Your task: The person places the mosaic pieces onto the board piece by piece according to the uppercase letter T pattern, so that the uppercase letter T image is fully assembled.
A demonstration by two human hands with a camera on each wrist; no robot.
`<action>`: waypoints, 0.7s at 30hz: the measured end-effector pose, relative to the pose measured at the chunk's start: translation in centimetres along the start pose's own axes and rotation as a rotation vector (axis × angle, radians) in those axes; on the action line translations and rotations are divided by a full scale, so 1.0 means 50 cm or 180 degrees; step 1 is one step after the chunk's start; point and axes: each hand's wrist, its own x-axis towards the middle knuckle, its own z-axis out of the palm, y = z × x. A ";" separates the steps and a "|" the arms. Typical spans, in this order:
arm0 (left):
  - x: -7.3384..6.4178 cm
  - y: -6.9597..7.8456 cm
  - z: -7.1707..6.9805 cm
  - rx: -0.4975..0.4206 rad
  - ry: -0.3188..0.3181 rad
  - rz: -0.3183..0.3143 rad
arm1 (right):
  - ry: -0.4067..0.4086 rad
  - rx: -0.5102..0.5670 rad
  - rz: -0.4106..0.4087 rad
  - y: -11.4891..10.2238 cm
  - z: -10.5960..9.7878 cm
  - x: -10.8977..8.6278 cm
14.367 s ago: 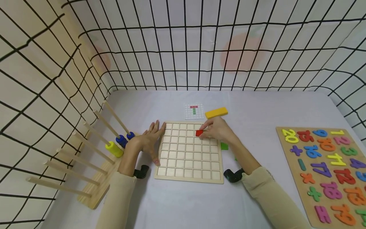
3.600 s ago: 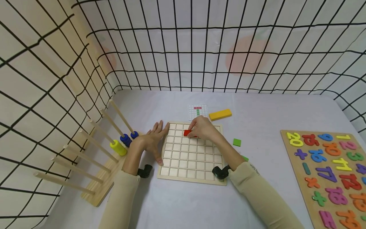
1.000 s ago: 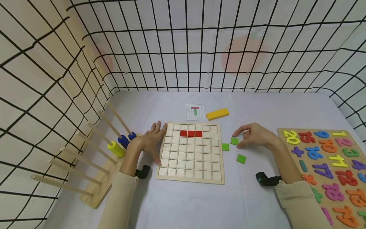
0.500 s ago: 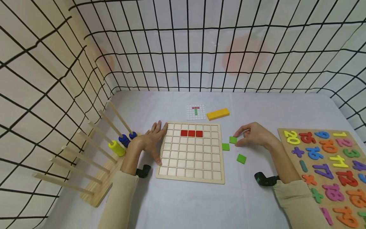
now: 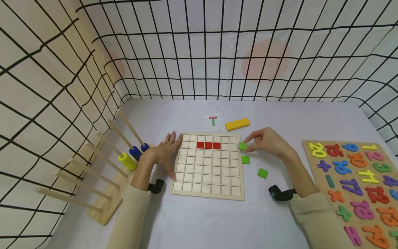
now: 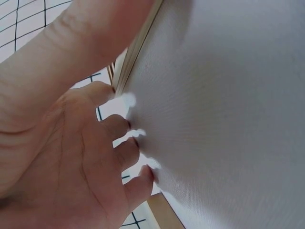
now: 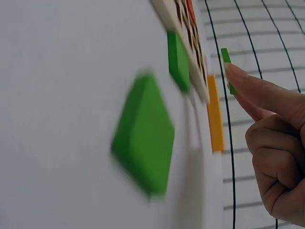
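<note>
My right hand [image 5: 267, 143] pinches a small green square tile [image 5: 242, 146] between thumb and index finger, over the right edge of the wooden grid board [image 5: 205, 169]. In the right wrist view that tile [image 7: 226, 57] is raised off the table, the other fingers curled back. Three red tiles [image 5: 208, 145] lie side by side in the board's second row. On the table are two more green tiles: one [image 5: 245, 160] against the board's right edge, one [image 5: 262, 173] further right. My left hand [image 5: 161, 155] is spread along the board's left edge, fingertips down on the cloth [image 6: 214, 109].
Behind the board lie a card [image 5: 212, 122] printed with a red and green T and a yellow block [image 5: 237, 124]. A pegged wooden stand [image 5: 107, 211] with beads is at left, a number puzzle [image 5: 337, 180] at right. Black mesh [image 5: 220, 58] encloses the back and sides.
Three red tiles now fill a row, where one was being placed earlier. My right hand went right, took a green tile and carried it back left to the board's edge. The left hand stayed.
</note>
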 end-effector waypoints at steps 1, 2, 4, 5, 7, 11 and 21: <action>-0.001 -0.001 0.000 -0.0009 0.0005 -0.0002 | -0.0030 0.0039 -0.0027 -0.010 0.010 0.005; -0.001 -0.002 0.000 -0.0010 0.0009 -0.0006 | -0.0070 0.0074 -0.0049 -0.020 0.022 0.012; -0.002 -0.003 0.000 -0.0018 0.0009 -0.0008 | -0.0153 0.0143 -0.0073 -0.039 0.045 0.025; -0.002 -0.004 0.000 -0.0018 0.0011 -0.0004 | -0.0182 0.0183 -0.0056 -0.049 0.057 0.031; -0.002 -0.005 0.000 -0.0019 0.0012 0.0005 | -0.0228 0.0226 -0.0026 -0.066 0.080 0.043; -0.002 -0.006 0.000 -0.0022 0.0013 0.0007 | -0.0239 0.0253 0.0032 -0.093 0.118 0.059; 0.001 -0.004 0.000 -0.0007 -0.0003 -0.0002 | -0.0229 0.0026 -0.0143 -0.128 0.169 0.071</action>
